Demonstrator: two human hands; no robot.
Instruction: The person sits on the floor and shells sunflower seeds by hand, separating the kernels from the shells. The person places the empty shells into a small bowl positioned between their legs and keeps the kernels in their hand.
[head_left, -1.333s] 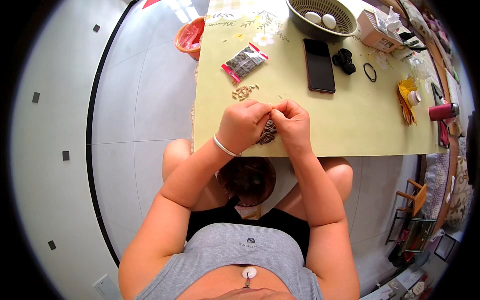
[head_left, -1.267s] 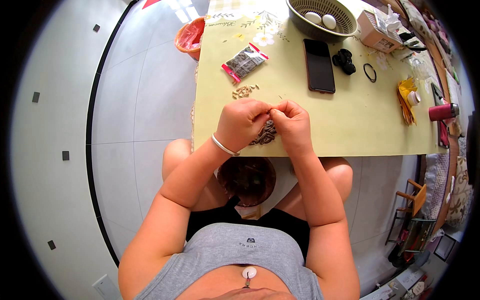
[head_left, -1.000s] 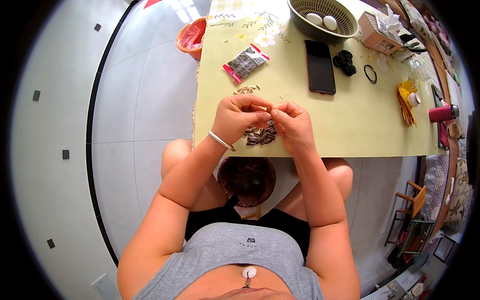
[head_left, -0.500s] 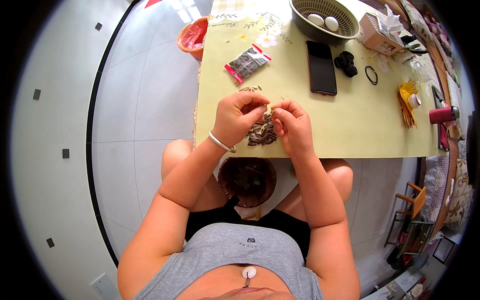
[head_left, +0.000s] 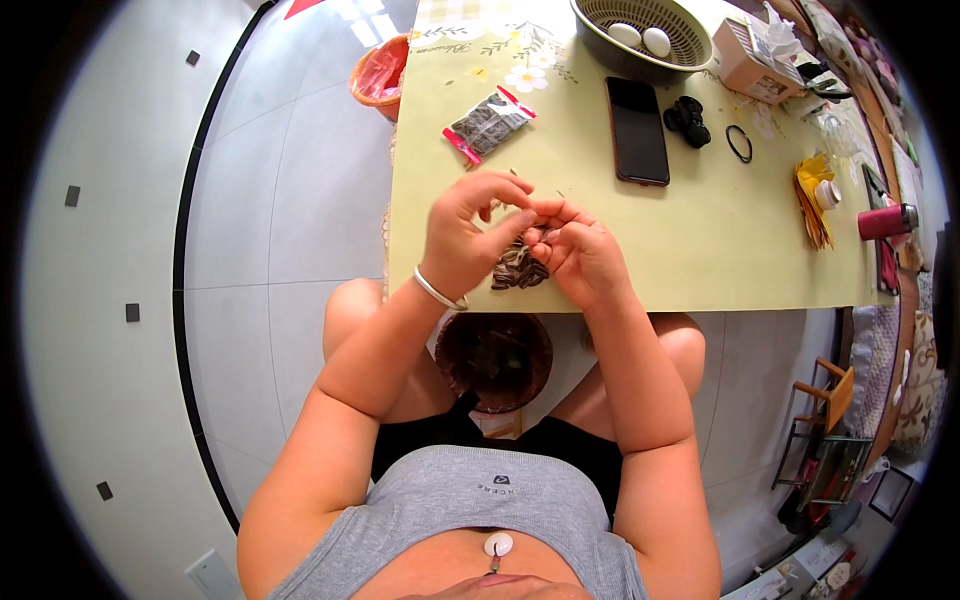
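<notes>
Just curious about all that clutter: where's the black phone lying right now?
In the head view, the black phone lies flat on the yellow-green table, beyond the hands, between the seed packet and a black hair tie.

My left hand (head_left: 468, 232) and right hand (head_left: 578, 252) meet fingertip to fingertip above the near edge of the yellow table (head_left: 700, 240), pinching something too small to make out. Just under them lies a heap of striped seeds (head_left: 518, 270). A bowl (head_left: 498, 360) sits in my lap below the table edge. Farther out lie a seed packet (head_left: 489, 122), a black phone (head_left: 637, 130), a hair tie (head_left: 739, 143) and a colander (head_left: 640, 62) holding two eggs (head_left: 640, 38). An orange bin (head_left: 380, 72) stands on the floor to the left.
</notes>
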